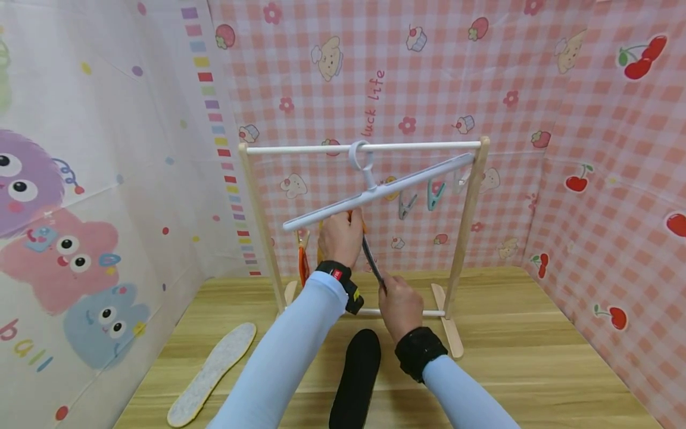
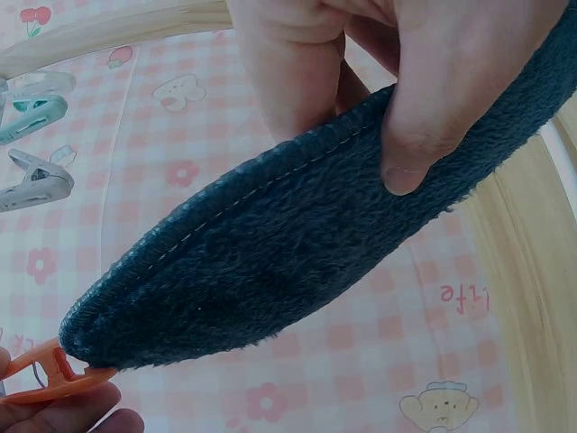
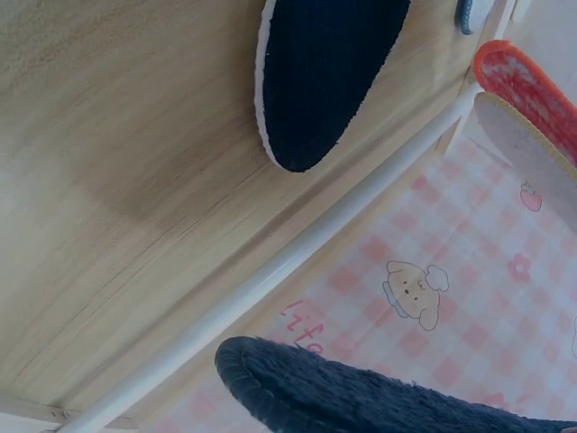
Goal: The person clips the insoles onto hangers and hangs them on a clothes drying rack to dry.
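Observation:
My left hand point(image 1: 343, 238) is just under the pale hanger point(image 1: 332, 213), pinching an orange clip point(image 2: 59, 383). At the clip's jaws is the tip of a dark, fuzzy insole point(image 2: 243, 244), edged with stitching. Lower and to the right, my right hand point(image 1: 401, 307) grips this insole along its length, its thumb flat on the pile in the left wrist view. The hanger hooks over the rack's white top rod point(image 1: 423, 146) and tilts, left end lower. In the right wrist view, the same insole's other end stretches along the bottom.
A black insole point(image 1: 356, 375) and a grey insole point(image 1: 214, 372) lie on the wooden table. Red point(image 3: 527, 81) and pale point(image 3: 532, 149) insoles hang at the rack's left. Grey point(image 1: 407, 205) and teal point(image 1: 436, 195) clips hang on the right. Wooden posts point(image 1: 466, 238) flank the hands.

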A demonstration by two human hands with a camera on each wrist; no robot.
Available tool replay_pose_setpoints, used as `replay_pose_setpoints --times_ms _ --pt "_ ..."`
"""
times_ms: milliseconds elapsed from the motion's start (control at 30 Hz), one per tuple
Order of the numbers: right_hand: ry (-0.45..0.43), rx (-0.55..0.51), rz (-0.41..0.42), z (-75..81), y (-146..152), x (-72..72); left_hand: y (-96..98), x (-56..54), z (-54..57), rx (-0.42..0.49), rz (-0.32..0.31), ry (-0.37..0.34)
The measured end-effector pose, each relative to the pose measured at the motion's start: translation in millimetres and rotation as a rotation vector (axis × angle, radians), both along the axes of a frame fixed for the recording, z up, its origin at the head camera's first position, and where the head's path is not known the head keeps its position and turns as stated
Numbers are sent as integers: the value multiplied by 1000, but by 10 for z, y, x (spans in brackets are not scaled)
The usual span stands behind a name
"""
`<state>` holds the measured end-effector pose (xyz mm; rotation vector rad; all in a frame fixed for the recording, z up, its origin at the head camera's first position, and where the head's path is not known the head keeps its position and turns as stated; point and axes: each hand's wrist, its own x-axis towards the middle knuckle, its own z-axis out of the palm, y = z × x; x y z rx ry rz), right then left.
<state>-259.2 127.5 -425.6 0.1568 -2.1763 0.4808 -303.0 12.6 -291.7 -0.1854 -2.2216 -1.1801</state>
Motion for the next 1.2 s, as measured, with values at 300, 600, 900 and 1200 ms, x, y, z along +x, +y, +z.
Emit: replay_pose_setpoints --times_ms 300,600,900,1200 --pt "0 -7 -1 43 -18 -13 9 -16 1 -12 7 8" --pt "-12 -18 19 94 -42 -24 9 -11 -4 -18 5 -1" --pt "-21 -33 32 71 -49 -44 11 -8 -20 -8 12 -3" --pt "-106 -59 50 57 -77 -32 39 9 -43 11 0 -11"
